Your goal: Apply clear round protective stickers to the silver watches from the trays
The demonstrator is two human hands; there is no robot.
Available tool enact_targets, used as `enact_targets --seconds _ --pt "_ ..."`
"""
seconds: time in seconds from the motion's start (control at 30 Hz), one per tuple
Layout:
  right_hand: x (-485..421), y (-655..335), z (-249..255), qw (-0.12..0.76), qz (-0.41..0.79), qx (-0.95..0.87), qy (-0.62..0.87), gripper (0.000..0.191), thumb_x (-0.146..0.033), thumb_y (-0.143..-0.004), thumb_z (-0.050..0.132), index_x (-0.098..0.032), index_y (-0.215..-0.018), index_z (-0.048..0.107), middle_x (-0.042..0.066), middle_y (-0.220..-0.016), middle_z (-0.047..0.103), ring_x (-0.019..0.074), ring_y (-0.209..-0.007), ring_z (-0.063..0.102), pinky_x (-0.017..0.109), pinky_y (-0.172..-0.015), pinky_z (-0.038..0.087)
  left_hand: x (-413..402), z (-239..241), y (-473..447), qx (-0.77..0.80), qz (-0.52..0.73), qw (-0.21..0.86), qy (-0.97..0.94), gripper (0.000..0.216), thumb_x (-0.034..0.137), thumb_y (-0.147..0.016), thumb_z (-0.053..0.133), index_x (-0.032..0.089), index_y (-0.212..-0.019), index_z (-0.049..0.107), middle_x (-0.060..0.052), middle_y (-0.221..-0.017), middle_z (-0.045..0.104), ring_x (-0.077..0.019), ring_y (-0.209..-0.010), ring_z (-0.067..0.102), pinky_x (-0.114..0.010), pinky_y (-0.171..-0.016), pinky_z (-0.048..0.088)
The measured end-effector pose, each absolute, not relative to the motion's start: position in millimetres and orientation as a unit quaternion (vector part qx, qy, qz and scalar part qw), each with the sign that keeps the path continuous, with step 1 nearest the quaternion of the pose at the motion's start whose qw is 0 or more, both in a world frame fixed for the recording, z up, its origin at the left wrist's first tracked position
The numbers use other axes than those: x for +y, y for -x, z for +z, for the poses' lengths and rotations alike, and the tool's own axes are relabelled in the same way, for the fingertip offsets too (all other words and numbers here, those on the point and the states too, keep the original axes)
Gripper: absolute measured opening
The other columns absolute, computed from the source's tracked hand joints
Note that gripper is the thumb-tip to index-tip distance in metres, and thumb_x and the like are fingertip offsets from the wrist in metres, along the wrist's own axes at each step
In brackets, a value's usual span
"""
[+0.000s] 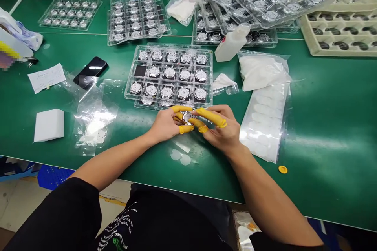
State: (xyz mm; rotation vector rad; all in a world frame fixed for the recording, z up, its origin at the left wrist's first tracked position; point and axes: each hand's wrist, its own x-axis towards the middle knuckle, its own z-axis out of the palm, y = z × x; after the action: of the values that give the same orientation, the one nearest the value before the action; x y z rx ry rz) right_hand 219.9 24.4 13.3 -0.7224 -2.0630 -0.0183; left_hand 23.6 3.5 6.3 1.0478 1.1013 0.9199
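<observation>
My left hand, with yellow finger cots on its fingertips, is closed round a silver watch case. The case back, with printed marks, faces up. My right hand, also in yellow finger cots, is closed, and its fingertips meet the right side of the case. Between its fingers runs a slim shiny tool, partly hidden; I cannot tell its exact kind. Just beyond both hands lies a clear tray holding rows of watch cases, back side up, with one vacant pocket at the left of the middle row.
Stacked trays of watch cases stand at the back right, behind a white bottle. A bag of oval films lies right of my hands. On the left are a phone, clear sheets and a white block.
</observation>
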Motion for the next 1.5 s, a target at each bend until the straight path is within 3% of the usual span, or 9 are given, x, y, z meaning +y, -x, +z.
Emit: enact_targets --seconds 0.13,0.27,0.5,0.7,0.9,1.23,1.37,1.5 --pt "24 -217 -4 0.441 -0.032 -0.834 0.329 0.035 -0.015 -0.086 0.075 -0.03 -0.118 0.076 0.002 -0.076 0.071 0.019 -0.081 0.064 0.03 -0.064 0.051 5 7 -23 0.485 0.402 0.629 -0.455 0.06 0.009 -0.061 0.084 0.016 -0.119 0.07 0.003 -0.077 0.067 -0.0062 -0.063 0.062 -0.019 -0.062 0.051" --pt "23 -224 -10 0.379 -0.036 -0.834 0.398 0.025 -0.019 -0.085 0.072 -0.031 -0.105 0.081 0.005 -0.078 0.072 0.0213 -0.081 0.067 0.034 -0.064 0.053 5 8 -23 0.491 0.402 0.624 -0.457 0.059 0.009 -0.061 0.084 0.015 -0.118 0.07 0.003 -0.077 0.067 -0.0064 -0.063 0.061 -0.019 -0.062 0.051" --pt "21 -222 -7 0.36 -0.03 -0.837 0.411 0.028 -0.019 -0.083 0.072 -0.031 -0.106 0.082 0.004 -0.075 0.075 0.0216 -0.078 0.068 0.034 -0.062 0.054 5 7 -23 0.495 0.4 0.616 -0.464 0.059 0.011 -0.062 0.085 0.017 -0.119 0.071 0.003 -0.078 0.066 -0.0067 -0.063 0.06 -0.02 -0.061 0.05" --pt "20 -218 -5 0.393 -0.056 -0.837 0.375 0.028 -0.016 -0.083 0.073 -0.031 -0.105 0.082 0.003 -0.08 0.077 0.0182 -0.077 0.069 0.029 -0.06 0.051 4 4 -22 0.5 0.397 0.601 -0.48 0.059 0.014 -0.064 0.084 0.017 -0.121 0.071 0.002 -0.078 0.066 -0.008 -0.065 0.06 -0.021 -0.062 0.05" --pt "20 -218 -11 0.363 -0.096 -0.828 0.418 0.024 -0.022 -0.084 0.072 -0.029 -0.104 0.083 0.002 -0.061 0.068 0.0171 -0.061 0.061 0.03 -0.052 0.045 4 4 -23 0.495 0.407 0.599 -0.48 0.059 0.013 -0.062 0.085 0.018 -0.119 0.072 0.002 -0.079 0.067 -0.0078 -0.066 0.06 -0.021 -0.065 0.051" --pt "18 -218 -11 0.38 -0.063 -0.822 0.419 0.029 -0.023 -0.085 0.072 -0.033 -0.111 0.081 0.004 -0.069 0.071 0.0206 -0.071 0.061 0.032 -0.058 0.05 4 3 -23 0.495 0.412 0.592 -0.485 0.057 0.015 -0.063 0.085 0.017 -0.118 0.072 0.002 -0.079 0.07 -0.0081 -0.065 0.06 -0.022 -0.065 0.052" --pt "18 -219 -12 0.37 -0.055 -0.821 0.432 0.028 -0.023 -0.083 0.074 -0.033 -0.108 0.083 0.002 -0.059 0.066 0.0197 -0.065 0.057 0.032 -0.055 0.045 3 3 -23 0.496 0.411 0.587 -0.49 0.058 0.016 -0.062 0.086 0.017 -0.118 0.072 0.002 -0.079 0.07 -0.0072 -0.063 0.057 -0.021 -0.064 0.05" --pt "18 -218 -12 0.412 -0.106 -0.823 0.376 0.038 -0.014 -0.08 0.075 -0.034 -0.112 0.081 0.0 -0.057 0.065 0.0179 -0.062 0.054 0.031 -0.053 0.041 3 1 -23 0.498 0.413 0.584 -0.492 0.057 0.019 -0.063 0.087 0.017 -0.119 0.072 0.001 -0.077 0.067 -0.0082 -0.065 0.059 -0.022 -0.064 0.05"
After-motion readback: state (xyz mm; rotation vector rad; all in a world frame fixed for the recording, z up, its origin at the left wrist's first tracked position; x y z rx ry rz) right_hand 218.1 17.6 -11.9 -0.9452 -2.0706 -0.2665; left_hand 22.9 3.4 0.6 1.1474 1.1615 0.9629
